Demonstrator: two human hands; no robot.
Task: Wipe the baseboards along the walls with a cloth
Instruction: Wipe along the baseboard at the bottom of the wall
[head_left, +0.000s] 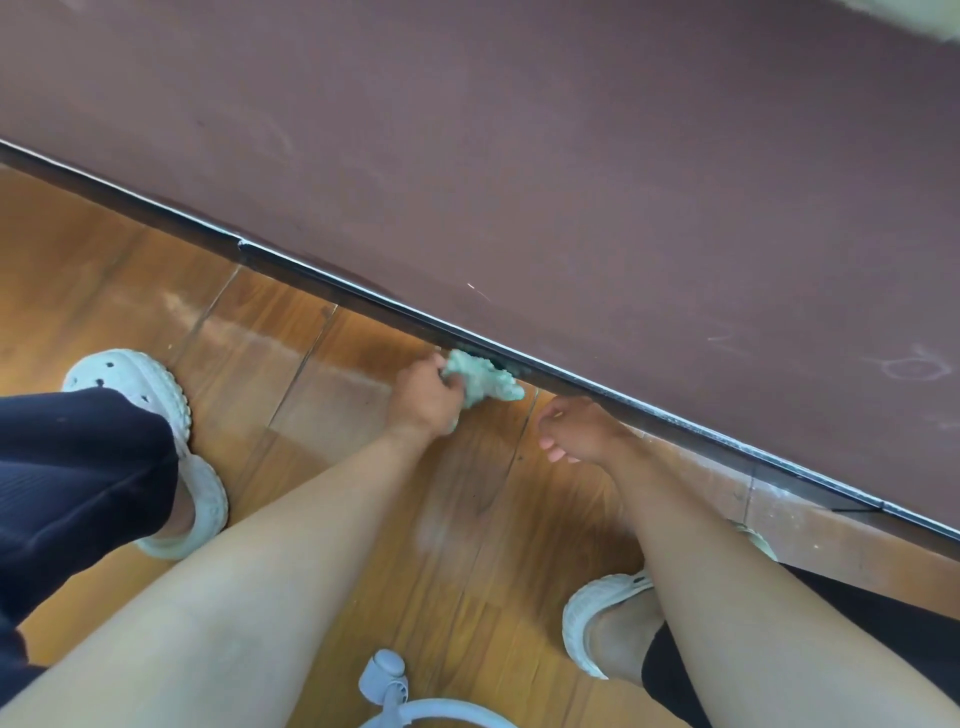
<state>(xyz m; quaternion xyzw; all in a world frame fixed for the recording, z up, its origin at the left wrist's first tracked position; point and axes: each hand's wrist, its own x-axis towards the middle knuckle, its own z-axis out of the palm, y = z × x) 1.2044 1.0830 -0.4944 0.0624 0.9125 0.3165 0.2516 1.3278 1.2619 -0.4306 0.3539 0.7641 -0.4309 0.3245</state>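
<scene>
Down at the floor line, a crumpled pale-green cloth (480, 382) presses against the dark baseboard (363, 299), its long axis running along the board toward the lower right. The left hand (426, 397) clenches the cloth's near end. Just beside it, the right hand (574, 428) hangs loosely curled, holding nothing, over the wooden plank floor (291, 358). White clogs (156, 400) flank both arms below the maroon wall (571, 182).
</scene>
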